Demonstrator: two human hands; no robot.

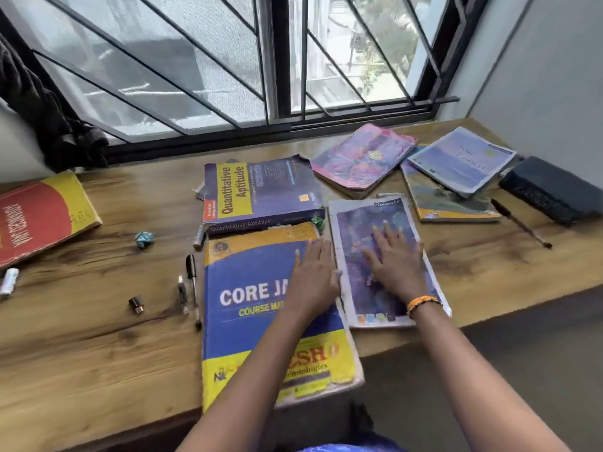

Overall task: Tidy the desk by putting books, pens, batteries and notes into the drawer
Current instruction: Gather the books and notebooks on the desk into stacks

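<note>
Blue and yellow are seen on the big book (248, 321); purple swirls on the notebook (365, 223); an orange bracelet (422, 301).

The wooden desk (98, 353) holds books (261, 190) past the hands (313, 275), pens (192, 285) and maybe batteries (136, 305) to their left.

The left hand (313, 275) covers the Core Java book's (248, 308) title.

Core Java book (254, 308) before Quantitative Aptitude book (261, 187), notebook (375, 256) right (touching), 2 pens (192, 288) left
</note>
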